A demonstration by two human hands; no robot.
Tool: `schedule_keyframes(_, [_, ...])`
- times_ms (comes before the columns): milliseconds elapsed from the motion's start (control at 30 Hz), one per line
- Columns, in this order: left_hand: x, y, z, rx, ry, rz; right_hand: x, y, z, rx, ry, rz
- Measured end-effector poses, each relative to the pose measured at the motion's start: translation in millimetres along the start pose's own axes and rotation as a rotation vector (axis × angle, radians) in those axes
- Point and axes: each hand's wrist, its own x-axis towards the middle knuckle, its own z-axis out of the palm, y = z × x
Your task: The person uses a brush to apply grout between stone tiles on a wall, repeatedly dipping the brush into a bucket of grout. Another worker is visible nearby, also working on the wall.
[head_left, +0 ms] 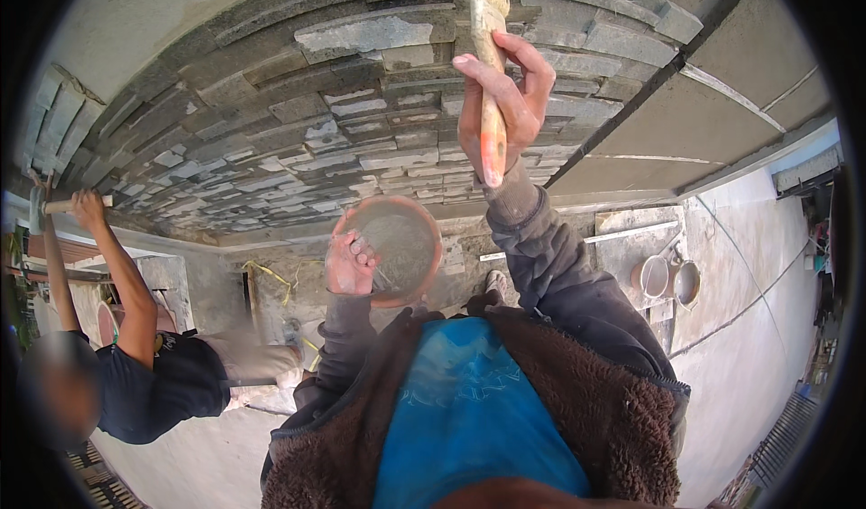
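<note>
My right hand is raised in front of the stone-clad wall, closed around the wooden handle of a paintbrush. The brush stands upright, its pale bristles at the top by the stone strips and its red-tipped handle end pointing down. Lower and to the left, my left hand is curled over the left rim of an orange round basin. Greyish contents show inside the basin. Whatever the left fingers hold, if anything, is hidden.
At the left, a co-worker in a dark shirt reaches up to the wall, gripping a wooden-handled tool. Two small buckets stand on a board at the right. A yellow cord lies on the ground. Smooth grey panels adjoin the stonework.
</note>
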Motion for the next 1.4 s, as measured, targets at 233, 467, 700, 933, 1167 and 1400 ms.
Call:
schedule_keyframes(233, [-11,33,-27,0.065,0.034,-0.047,-13,-7,77,0.089,-0.05,-0.03])
schedule_keyframes(467, [-14,42,-45,0.018,0.071,0.023,25,-3,68,0.011,0.076,-0.036])
schedule_keyframes(700, [-19,53,-57,0.029,0.02,0.047,37,61,23,0.165,0.202,0.064])
schedule_keyframes(933, [-4,43,-34,0.045,0.002,0.004,43,64,-4,0.129,0.039,0.002])
schedule_keyframes(1167, [-3,23,-5,0.066,0.024,0.043,100,119,-111,0.273,0.118,0.193])
schedule_keyframes(1400, [20,0,4,0.054,-0.019,-0.042,88,79,-61,-0.199,-0.16,-0.113])
